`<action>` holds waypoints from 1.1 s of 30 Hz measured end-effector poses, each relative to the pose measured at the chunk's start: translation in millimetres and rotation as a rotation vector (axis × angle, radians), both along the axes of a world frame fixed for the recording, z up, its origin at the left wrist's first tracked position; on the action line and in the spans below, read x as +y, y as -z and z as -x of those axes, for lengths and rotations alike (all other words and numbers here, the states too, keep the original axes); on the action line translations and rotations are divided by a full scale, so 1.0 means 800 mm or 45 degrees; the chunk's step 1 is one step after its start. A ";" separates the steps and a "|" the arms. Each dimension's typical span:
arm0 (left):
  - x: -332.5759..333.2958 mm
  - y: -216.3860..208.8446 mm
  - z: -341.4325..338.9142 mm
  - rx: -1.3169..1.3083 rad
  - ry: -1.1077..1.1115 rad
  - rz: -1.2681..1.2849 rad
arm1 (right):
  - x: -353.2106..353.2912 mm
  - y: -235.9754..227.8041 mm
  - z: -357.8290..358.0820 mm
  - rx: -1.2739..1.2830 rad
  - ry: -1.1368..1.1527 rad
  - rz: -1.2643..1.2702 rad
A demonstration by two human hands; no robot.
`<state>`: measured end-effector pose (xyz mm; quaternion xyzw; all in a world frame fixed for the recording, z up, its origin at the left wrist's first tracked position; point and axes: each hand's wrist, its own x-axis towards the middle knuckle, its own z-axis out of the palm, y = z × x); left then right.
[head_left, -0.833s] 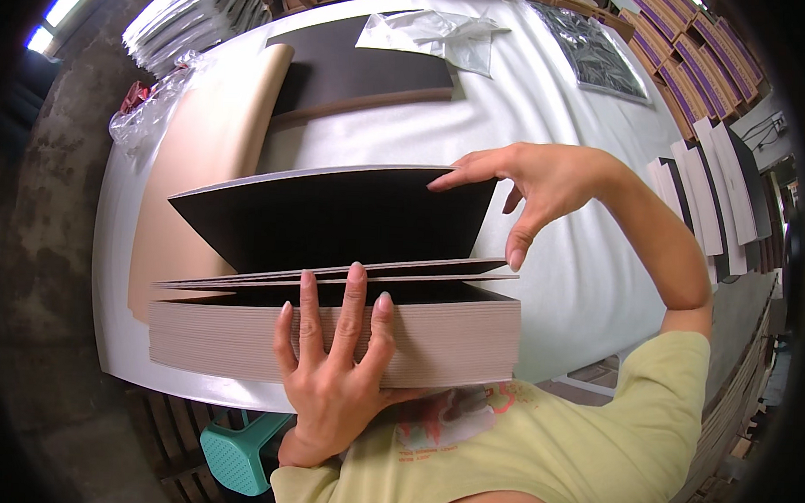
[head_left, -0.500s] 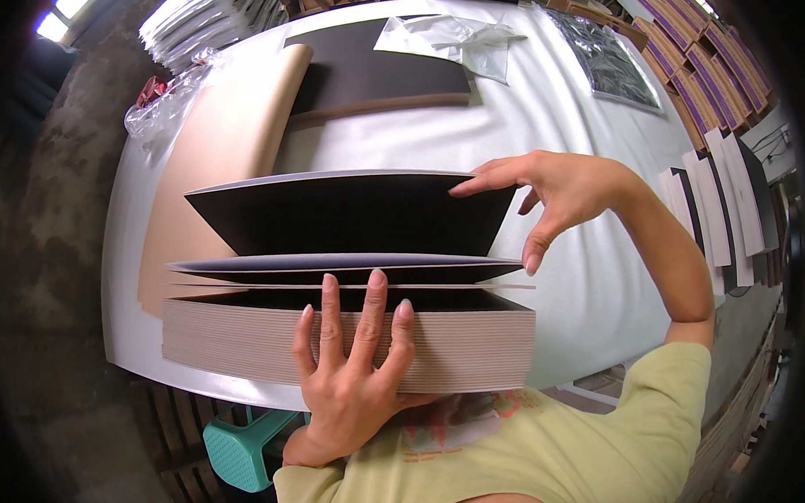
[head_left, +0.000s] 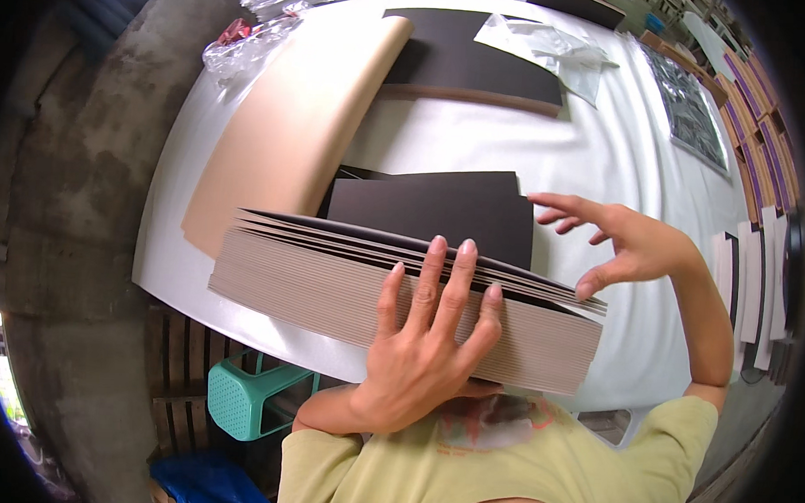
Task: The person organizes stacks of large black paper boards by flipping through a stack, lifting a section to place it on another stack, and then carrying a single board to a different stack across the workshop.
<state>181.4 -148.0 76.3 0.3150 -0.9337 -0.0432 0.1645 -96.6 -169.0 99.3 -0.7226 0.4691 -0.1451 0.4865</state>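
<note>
While the left hand [head_left: 427, 359] lies spread against the board stack [head_left: 295, 294] at the table's [head_left: 592, 156] near edge, the right hand [head_left: 576, 244] hangs beside it, fingers apart; uneven pressure could skew the loose top boards [head_left: 350, 241].

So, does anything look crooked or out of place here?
Slightly: the black boards beyond the stack overlap with corners misaligned, and that stack gapes near its top while lying tight lower down. Nothing looks spilled.

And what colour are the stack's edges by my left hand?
The edges look greyish beige, best in the head view.
</note>
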 end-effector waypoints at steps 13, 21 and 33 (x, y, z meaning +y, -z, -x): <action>0.000 0.001 0.007 -0.092 0.007 0.095 | -0.020 -0.001 0.013 0.093 0.043 -0.194; 0.000 0.004 0.001 -0.138 0.034 0.122 | -0.025 0.007 0.016 0.159 0.005 -0.027; 0.003 0.000 0.002 -0.130 0.016 0.068 | -0.017 -0.024 0.014 0.345 -0.160 0.293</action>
